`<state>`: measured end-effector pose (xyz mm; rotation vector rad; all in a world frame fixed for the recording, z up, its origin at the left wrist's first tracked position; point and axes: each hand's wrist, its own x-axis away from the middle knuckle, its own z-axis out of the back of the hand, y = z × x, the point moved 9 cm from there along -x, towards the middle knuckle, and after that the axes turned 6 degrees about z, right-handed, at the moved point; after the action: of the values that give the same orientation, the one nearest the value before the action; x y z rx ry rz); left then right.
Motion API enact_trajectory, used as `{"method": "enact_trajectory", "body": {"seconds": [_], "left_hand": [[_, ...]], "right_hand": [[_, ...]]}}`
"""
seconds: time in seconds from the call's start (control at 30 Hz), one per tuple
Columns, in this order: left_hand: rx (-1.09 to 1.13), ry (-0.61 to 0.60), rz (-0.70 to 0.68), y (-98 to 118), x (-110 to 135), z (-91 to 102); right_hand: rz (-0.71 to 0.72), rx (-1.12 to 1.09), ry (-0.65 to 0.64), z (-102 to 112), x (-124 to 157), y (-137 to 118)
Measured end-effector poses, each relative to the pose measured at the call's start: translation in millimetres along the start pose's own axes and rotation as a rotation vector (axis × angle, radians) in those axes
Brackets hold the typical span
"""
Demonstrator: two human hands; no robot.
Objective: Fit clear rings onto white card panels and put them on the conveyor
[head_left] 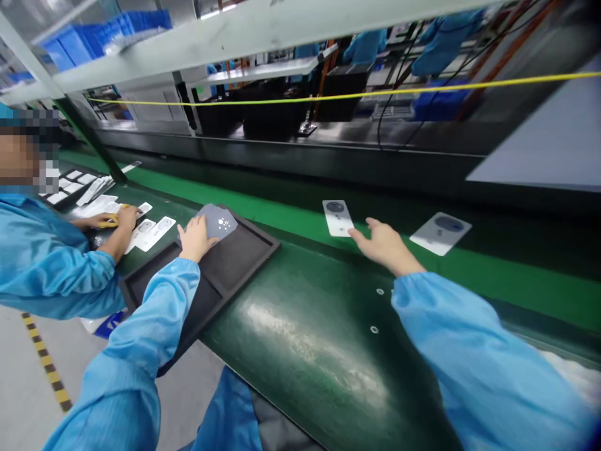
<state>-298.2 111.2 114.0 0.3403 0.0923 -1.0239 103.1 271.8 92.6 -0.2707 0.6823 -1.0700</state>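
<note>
My left hand [195,239] grips the edges of a thin grey plate [220,222] with white dots, at the far end of a black tray [239,257]. Fingers lie along the plate's left side and the thumb along its near edge. My right hand [387,247] reaches over the green belt, thumb and fingers apart and holding nothing. Its thumb tip is at the lower right corner of a white card [338,216] with a dark oval; whether they touch I cannot tell. Right of that hand lies a second white card [441,233] with a dark oval.
At the left, a co-worker's hands [123,222] are among several white cards [157,233]. The black tray overhangs the near edge of the green bench [300,326]. A yellow cable [357,95] runs across above the belt [300,228], below a pale shelf beam [263,37].
</note>
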Motion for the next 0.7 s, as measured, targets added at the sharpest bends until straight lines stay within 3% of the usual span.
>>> {"method": "enact_trajectory", "body": {"seconds": [0.07,0.13,0.23,0.33,0.4,0.5,0.6,0.7], "left_hand": [[-0.029,-0.014,-0.004,-15,-13,-3.7],[-0.027,0.01,-0.042,-15,-16,0.5],[-0.04,0.049,-0.095,-4,-10,18.3],[-0.042,0.08,-0.129,20,8,40.1],[0.005,0.08,-0.215,53,37,46.1],[0.176,-0.019,-0.473,120,111,30.9],[0.397,-0.199,-0.626,171,182,1.9],[0.674,-0.397,-0.582,200,208,-23.0]], "right_hand": [[0.031,0.001,-0.05,-5,26,-3],[0.103,-0.03,-0.078,-4,57,-13],[0.131,-0.151,-0.069,6,94,-33],[0.079,-0.402,-0.125,3,111,-66],[0.002,-0.687,-0.229,-14,118,-94],[-0.144,-1.084,-0.27,-33,130,-120],[-0.212,-1.125,-0.099,-23,148,-98],[-0.227,-0.935,-0.065,3,172,-55]]}}
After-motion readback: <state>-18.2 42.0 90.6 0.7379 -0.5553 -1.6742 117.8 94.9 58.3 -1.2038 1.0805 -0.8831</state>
